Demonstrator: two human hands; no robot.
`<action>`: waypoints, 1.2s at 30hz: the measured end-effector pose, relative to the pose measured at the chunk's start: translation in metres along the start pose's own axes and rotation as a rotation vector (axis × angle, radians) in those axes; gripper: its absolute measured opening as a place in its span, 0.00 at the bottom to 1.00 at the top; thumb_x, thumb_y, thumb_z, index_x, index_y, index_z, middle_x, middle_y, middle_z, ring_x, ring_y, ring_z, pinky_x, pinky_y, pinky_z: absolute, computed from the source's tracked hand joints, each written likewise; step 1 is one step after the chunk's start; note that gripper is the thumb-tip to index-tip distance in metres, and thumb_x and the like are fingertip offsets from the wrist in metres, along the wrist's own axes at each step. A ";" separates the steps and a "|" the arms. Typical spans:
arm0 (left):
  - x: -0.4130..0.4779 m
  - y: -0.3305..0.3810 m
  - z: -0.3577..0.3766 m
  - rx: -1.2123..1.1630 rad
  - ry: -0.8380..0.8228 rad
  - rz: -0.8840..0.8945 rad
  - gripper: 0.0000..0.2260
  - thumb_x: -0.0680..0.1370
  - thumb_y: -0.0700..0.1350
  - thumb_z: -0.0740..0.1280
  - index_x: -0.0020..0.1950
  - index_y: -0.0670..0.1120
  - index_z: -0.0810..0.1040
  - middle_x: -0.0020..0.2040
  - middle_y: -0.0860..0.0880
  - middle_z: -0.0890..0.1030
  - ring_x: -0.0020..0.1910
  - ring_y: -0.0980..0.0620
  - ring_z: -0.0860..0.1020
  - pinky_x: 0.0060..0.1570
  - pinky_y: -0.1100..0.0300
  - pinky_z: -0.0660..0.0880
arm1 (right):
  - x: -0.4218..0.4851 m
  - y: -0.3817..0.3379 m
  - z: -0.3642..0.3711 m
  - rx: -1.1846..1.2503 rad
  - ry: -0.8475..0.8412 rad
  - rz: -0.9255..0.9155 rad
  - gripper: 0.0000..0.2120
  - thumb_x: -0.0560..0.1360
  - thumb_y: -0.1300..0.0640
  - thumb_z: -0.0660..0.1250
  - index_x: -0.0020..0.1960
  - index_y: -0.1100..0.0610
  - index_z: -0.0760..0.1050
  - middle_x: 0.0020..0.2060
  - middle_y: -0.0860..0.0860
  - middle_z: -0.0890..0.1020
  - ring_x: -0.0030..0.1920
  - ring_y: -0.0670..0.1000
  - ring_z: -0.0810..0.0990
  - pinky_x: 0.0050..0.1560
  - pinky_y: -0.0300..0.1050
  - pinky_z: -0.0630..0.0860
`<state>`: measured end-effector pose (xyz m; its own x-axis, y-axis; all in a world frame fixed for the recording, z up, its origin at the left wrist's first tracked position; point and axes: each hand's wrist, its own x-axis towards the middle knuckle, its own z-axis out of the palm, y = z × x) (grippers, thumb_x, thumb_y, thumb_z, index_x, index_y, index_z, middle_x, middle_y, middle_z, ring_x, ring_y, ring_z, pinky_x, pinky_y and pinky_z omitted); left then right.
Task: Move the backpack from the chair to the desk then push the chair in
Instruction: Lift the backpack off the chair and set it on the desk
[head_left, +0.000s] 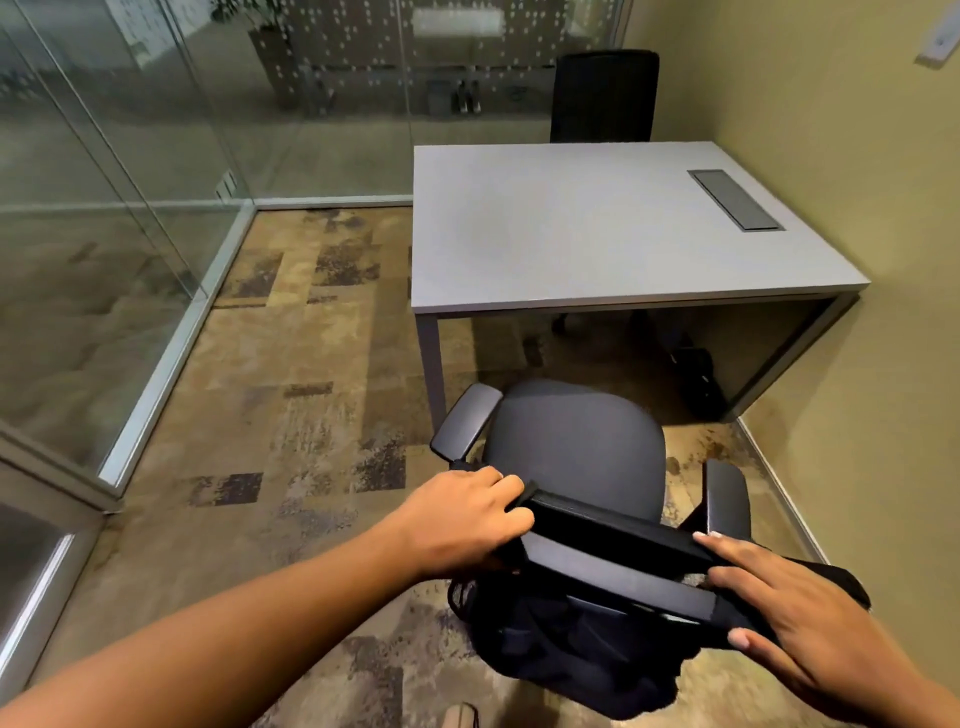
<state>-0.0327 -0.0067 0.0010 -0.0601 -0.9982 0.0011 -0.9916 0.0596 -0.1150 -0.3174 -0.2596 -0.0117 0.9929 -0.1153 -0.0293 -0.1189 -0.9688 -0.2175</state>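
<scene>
Two bare hands grip the top edge of the backrest of a dark office chair (574, 441) in the lower centre of the frame. At left, a glass partition (104, 208) runs along patterned carpet (291, 364). Left hand (462, 517): fingers curled over the left end of the backrest top, thumb underneath, closed around the edge. Chair: grey seat bare, two armrests flanking it, the seat facing the desk (597, 234) and standing just short of its near edge, not tucked beneath. Right hand (795, 608): fingers loosely spread and laid flat along the right end of the backrest top, thumb wrapped round its rear face, clasping rather than pinching. Desk: pale grey top in the upper right of the frame, set against the wall, with a dark recessed cable panel (735, 199) near its right side; a second black chair (602, 96) stands behind its far edge. Dark fabric (571, 660) hangs behind the backrest below the hands; whether this is the backpack or part of the chair cannot be told. A dark object (696, 379) lies under the desk at right, too shadowed to identify.
</scene>
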 end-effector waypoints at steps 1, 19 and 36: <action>-0.003 0.000 0.000 0.007 0.007 -0.014 0.15 0.73 0.56 0.67 0.46 0.45 0.71 0.45 0.44 0.75 0.40 0.44 0.76 0.28 0.53 0.74 | 0.000 0.003 0.000 -0.004 -0.004 -0.003 0.21 0.77 0.33 0.54 0.62 0.42 0.71 0.73 0.44 0.68 0.69 0.44 0.71 0.62 0.37 0.70; -0.057 -0.021 0.012 -0.248 -0.058 -0.621 0.09 0.76 0.53 0.68 0.49 0.49 0.74 0.47 0.48 0.77 0.45 0.43 0.79 0.39 0.51 0.76 | 0.011 -0.017 0.009 0.047 0.007 0.040 0.13 0.79 0.35 0.51 0.58 0.39 0.66 0.72 0.39 0.67 0.68 0.40 0.68 0.61 0.35 0.66; -0.052 0.087 0.039 -0.695 0.005 -0.589 0.06 0.65 0.39 0.63 0.39 0.48 0.72 0.39 0.51 0.77 0.41 0.48 0.77 0.39 0.51 0.75 | 0.067 -0.104 0.039 0.126 0.123 -0.053 0.07 0.77 0.49 0.60 0.48 0.49 0.63 0.52 0.44 0.66 0.51 0.49 0.68 0.55 0.45 0.64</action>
<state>-0.1110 0.0496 -0.0482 0.4789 -0.8688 -0.1255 -0.7078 -0.4668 0.5302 -0.2384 -0.1581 -0.0293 0.9898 -0.0980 0.1031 -0.0581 -0.9399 -0.3365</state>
